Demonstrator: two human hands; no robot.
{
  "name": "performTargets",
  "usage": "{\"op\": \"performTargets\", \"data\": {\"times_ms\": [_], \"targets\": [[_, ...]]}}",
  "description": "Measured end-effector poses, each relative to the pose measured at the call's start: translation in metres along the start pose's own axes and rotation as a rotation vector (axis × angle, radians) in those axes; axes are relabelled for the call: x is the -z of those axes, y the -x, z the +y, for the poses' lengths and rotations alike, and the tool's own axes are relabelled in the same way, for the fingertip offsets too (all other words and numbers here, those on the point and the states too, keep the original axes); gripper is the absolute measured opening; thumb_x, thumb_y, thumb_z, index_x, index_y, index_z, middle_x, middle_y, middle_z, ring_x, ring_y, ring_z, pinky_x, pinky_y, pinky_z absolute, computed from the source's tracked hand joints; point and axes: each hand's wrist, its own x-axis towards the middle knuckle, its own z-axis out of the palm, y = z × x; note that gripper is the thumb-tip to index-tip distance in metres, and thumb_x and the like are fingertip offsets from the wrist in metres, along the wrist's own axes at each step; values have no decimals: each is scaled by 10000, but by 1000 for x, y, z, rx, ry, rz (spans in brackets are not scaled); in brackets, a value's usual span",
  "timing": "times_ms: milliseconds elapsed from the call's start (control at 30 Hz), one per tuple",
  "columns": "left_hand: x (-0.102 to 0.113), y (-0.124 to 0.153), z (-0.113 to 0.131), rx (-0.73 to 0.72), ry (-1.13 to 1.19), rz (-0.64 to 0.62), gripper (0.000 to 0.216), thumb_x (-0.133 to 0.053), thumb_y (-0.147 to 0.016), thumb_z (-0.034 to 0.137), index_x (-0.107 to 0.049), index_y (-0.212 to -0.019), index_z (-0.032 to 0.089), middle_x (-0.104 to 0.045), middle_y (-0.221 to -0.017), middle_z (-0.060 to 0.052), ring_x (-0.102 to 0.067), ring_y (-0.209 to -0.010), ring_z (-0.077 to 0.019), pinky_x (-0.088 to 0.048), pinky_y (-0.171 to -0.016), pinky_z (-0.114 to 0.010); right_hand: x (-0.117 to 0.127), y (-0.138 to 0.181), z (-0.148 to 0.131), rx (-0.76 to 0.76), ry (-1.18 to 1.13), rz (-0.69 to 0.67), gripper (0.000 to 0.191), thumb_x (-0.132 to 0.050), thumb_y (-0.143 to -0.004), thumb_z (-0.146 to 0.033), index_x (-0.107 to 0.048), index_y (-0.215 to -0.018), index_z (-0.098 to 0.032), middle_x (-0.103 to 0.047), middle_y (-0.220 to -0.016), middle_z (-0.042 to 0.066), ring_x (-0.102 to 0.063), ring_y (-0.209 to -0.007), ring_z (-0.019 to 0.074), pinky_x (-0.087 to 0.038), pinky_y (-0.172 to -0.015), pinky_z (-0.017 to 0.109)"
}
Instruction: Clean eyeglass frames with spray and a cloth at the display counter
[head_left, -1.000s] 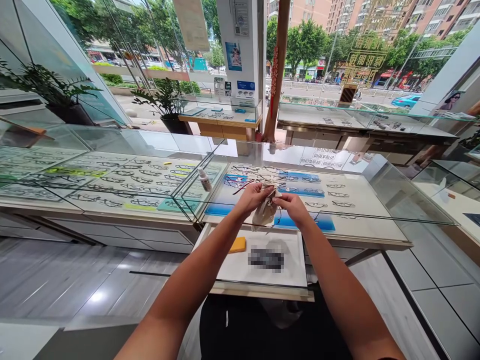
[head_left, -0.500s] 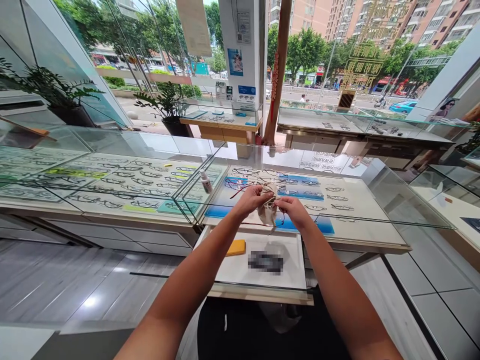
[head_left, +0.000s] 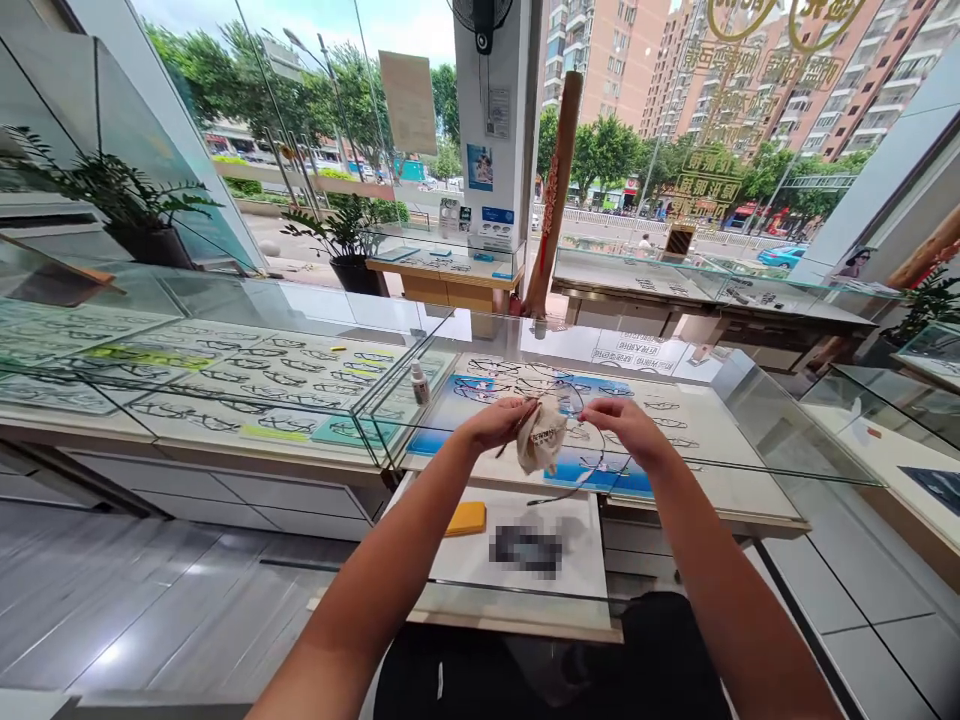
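Observation:
A beige cloth with dark print (head_left: 541, 440) hangs bunched from my left hand (head_left: 499, 422), whose fingers are closed on it. My right hand (head_left: 628, 428) pinches a pair of eyeglasses (head_left: 602, 448) to the right of the cloth. One thin dark temple curves down below the right fingers. The rest of the frame is hard to make out against the cloth and the display behind. Both hands are raised above the front of a glass display case (head_left: 739, 425). Under them, a pulled-out white drawer (head_left: 465, 565) holds a yellow-orange case (head_left: 466, 518) and a dark pixelated item (head_left: 525, 552).
A small white spray bottle (head_left: 419, 384) stands on the left of the glass top. Rows of spectacle frames (head_left: 259, 365) lie inside the cases. Glass edges run just in front of the hands. Potted plants (head_left: 349, 240) and more showcases (head_left: 450, 262) stand by the window.
My hands have moved apart, the right one shifting right with the eyeglasses. The cloth now hangs by my left hand with its print showing. The view has tilted up slightly.

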Motion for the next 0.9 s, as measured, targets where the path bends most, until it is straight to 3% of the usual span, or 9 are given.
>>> {"op": "performTargets", "data": {"times_ms": [100, 200, 333, 433, 567, 700, 833, 900], "targets": [[4, 1, -3, 48, 8, -69, 507, -960, -737, 537, -753, -868, 93, -755, -775, -91, -676, -669, -148, -523, -648, -254, 18, 22, -42, 197, 374, -78, 334, -753, -920, -568, -847, -897, -248, -740, -839, 44, -560, -757, 200, -388, -709, 348], [3, 2, -7, 92, 25, -146, 492, -960, -746, 517, -760, -866, 84, -758, -786, -102, -689, -683, -160, -540, -669, -270, 19, 37, -79, 353, 781, -152, 291, -682, -1020, -475, -854, -936, -257, -707, -795, 35, -555, -733, 192, -354, -704, 352], [-2, 4, -11, 128, 37, -229, 469, -955, -758, 494, -765, -876, 81, -753, -789, -97, -688, -684, -167, -559, -700, -297, -3, 46, -101, 576, 1340, -270, 281, -615, -1073, -261, -816, -879, -237, -685, -777, 37, -533, -770, 196, -277, -747, 380], [-5, 6, -14, 169, 26, -319, 453, -941, -776, 489, -768, -890, 87, -761, -819, -104, -701, -720, -188, -564, -730, -322, -23, 50, -100, 675, 1607, -396, 291, -586, -1051, -126, -762, -831, -199, -688, -801, 54, -521, -799, 211, -255, -759, 391], [-10, 10, -17, 199, 7, -398, 420, -937, -784, 473, -764, -860, 98, -761, -817, -101, -706, -749, -201, -568, -786, -352, -39, 51, -91, 772, 1737, -488, 294, -559, -1030, -58, -729, -820, -174, -687, -829, 75, -506, -808, 222, -262, -765, 392], [-21, 14, -17, 210, -36, -488, 428, -915, -790, 525, -774, -842, 124, -769, -800, -104, -710, -743, -222, -576, -797, -384, -42, 48, -81, 861, 1756, -492, 292, -549, -1024, -42, -718, -823, -170, -681, -840, 84, -513, -824, 234, -266, -755, 393], [-34, 16, -10, 221, -118, -553, 509, -880, -787, 619, -800, -852, 121, -753, -739, -133, -733, -752, -274, -583, -759, -399, -41, 42, -75, 865, 1767, -418, 294, -529, -1039, -62, -712, -838, -175, -688, -841, 83, -526, -835, 241, -282, -774, 399], [-39, 16, -5, 161, -103, -515, 510, -880, -791, 613, -801, -867, 115, -758, -762, -141, -729, -738, -259, -579, -738, -374, -40, 41, -73, 803, 1707, -286, 255, -554, -1031, -78, -711, -856, -179, -702, -841, 85, -540, -845, 244, -289, -783, 399]]}}
